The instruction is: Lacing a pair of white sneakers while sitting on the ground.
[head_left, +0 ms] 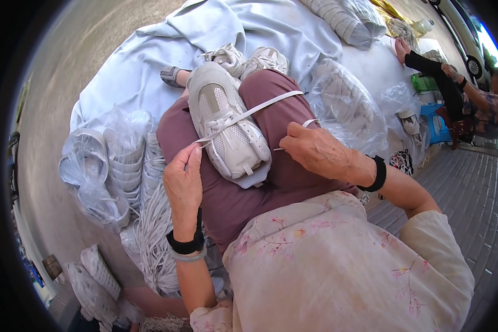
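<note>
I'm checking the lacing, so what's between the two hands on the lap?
In the head view, a pale sneaker lies on the lap between the left hand and right hand, with a white lace stretched across it.

A pale shoe lies on the lap; both hands, left and right, pinch its white lace taut.

Matt mesh-and-leather sneaker, flat woven lace, glossy clear plastic bags.

Outdoor shoe-lacing workplace: bagged shoes, laces.
</note>
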Demonstrator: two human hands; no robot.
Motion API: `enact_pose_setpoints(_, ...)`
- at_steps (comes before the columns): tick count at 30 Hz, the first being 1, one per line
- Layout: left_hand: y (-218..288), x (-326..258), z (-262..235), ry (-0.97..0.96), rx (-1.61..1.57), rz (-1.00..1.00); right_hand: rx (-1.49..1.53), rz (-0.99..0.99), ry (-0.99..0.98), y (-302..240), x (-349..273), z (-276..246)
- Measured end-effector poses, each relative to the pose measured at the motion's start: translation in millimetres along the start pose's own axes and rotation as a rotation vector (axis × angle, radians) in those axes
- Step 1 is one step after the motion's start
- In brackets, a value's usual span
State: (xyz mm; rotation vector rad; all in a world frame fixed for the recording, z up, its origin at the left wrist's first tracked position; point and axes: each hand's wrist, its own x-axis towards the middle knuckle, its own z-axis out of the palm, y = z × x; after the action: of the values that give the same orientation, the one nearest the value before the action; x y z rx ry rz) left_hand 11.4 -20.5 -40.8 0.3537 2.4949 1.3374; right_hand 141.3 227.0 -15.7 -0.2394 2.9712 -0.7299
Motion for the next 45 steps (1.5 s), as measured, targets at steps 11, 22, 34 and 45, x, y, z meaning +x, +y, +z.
enact_pose_setpoints(11,13.2,6.8,1.0,-0.01,-0.047,-0.123,0.145,0.064,0.103,-3.0,20.5,-2.1)
enact_pose_setpoints(22,6.0,14.3,1.0,-0.1,-0.259,-0.155,0.148,0.049,0.024,1.1,19.5,4.1)
enact_pose_setpoints(34,17.8,30.0,0.1,-0.071,0.084,0.111,0.199,0.055,0.136,0.0,48.0,5.8)
enact_pose_setpoints(45,4.4,25.0,15.5,0.018,0.036,0.151,0.449,0.129,0.218,4.2,88.9,6.7)
